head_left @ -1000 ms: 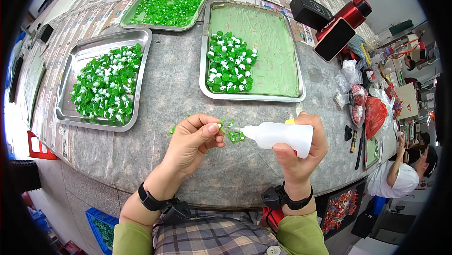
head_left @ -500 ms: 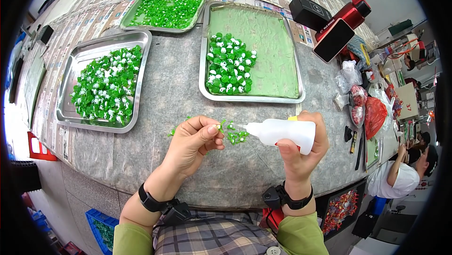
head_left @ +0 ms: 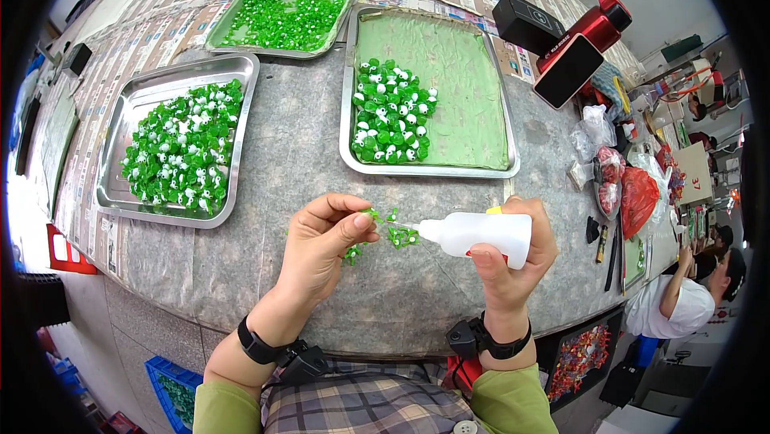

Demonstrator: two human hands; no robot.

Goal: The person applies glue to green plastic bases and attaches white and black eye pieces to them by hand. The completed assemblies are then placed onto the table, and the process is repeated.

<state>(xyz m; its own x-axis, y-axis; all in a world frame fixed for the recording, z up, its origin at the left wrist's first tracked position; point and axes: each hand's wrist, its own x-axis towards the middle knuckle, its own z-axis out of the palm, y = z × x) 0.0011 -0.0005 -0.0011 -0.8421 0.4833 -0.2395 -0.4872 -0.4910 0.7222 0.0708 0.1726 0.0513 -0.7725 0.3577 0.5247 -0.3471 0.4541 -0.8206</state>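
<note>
- The table (head_left: 285,145), covered in grey sheeting, bears everything here; the hands work above its near part.
- Ahead stands a green-lined metal tray (head_left: 473,89), round green-and-white beads (head_left: 391,113) heaped at its left; the bare steel tray (head_left: 164,218) to the left holds similar ones.
- The right hand (head_left: 520,272) grasps a white squeeze bottle (head_left: 485,235), laid almost level. Light, even thumb pressure would probably serve best, since a hard squeeze could flood so small a target.
- The left hand (head_left: 319,235) pinches between thumb and fingers. Best hold this pinch firm and skin clear of the tip.
- The bottle's nozzle (head_left: 430,230) aims left toward the pinch; whether it touches cannot be told. A steady wrist should help accuracy.
- Loose pieces (head_left: 403,237), bright green with white spots, lie on the sheeting just beyond the fingertips.
- The pinched piece (head_left: 374,214) sits at the left fingertips, near the nozzle's tip: tiny, vivid green, partly hidden, its exact shape too small to read.
</note>
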